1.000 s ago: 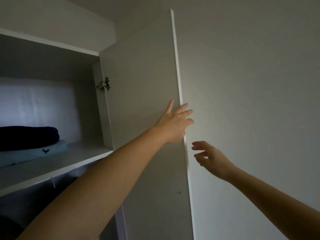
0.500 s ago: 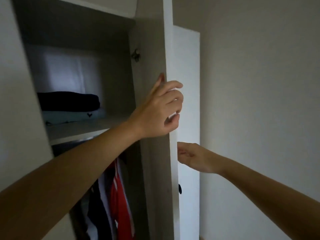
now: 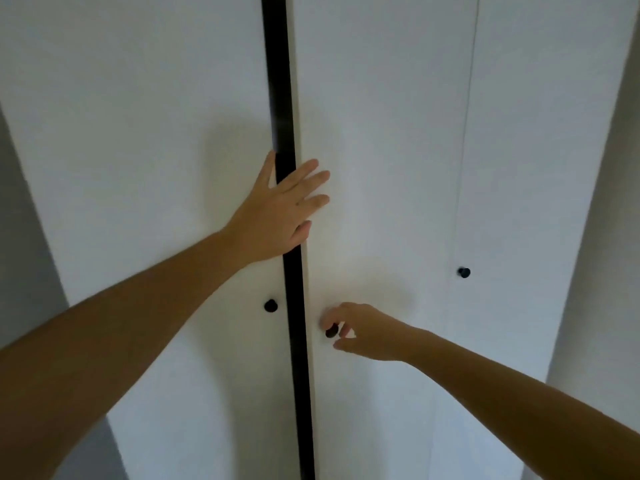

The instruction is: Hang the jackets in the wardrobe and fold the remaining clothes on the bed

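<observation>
1. First, the tall white flat-fronted wardrobe fills the view. No hand touches the small round black knob low on its plain white left door. No jackets, clothes or bed show, so how far the task has got cannot be told.
2. Just right of that knob, a narrow dark gap runs between the left door and the plain white middle door, which looks slightly ajar.
3. The left hand lies across the gap in a wide, flat grip that holds nothing. Its straight fingers spread onto the middle door's face and its thumb sits at the door's edge. This is the likeliest trouble: if the door swings home while the thumb or palm bridges the gap, skin could be nipped between the two edges.
4. The right hand has a narrow grip, pinching the tiny black middle-door knob. That knob is just right of the gap and below the left hand. It is so small that the pinch could slip off. One hand pushing while the other pulls could also jerk the door.
5. Farther right, a third white door with its own black round knob looks shut and sits well apart from both hands. A grey wall flanks it.
</observation>
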Action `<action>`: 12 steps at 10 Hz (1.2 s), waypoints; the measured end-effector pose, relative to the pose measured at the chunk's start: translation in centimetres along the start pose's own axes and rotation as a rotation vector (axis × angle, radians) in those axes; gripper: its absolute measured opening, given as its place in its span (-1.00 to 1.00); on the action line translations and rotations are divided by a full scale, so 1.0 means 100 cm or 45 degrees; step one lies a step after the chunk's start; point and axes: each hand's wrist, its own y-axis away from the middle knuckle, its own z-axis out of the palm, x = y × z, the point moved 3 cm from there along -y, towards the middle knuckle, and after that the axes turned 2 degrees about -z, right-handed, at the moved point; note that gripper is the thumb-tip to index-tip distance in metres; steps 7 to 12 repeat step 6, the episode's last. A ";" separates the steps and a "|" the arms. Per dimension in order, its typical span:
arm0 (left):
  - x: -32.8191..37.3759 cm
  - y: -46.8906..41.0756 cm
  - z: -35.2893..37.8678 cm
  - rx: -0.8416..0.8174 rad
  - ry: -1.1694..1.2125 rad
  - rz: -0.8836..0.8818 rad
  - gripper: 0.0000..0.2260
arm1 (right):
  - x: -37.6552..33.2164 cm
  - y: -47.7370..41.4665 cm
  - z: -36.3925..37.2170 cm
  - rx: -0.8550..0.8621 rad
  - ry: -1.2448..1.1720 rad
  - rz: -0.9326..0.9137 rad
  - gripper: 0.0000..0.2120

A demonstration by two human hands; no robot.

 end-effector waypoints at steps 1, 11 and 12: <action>-0.016 0.012 0.029 -0.129 -0.109 -0.026 -0.54 | -0.002 -0.042 0.015 0.152 0.193 0.036 -0.87; -0.038 0.022 0.118 -0.381 -0.287 -0.239 -0.29 | 0.023 -0.121 0.041 0.320 0.294 0.226 -0.85; -0.038 0.022 0.118 -0.381 -0.287 -0.239 -0.29 | 0.023 -0.121 0.041 0.320 0.294 0.226 -0.85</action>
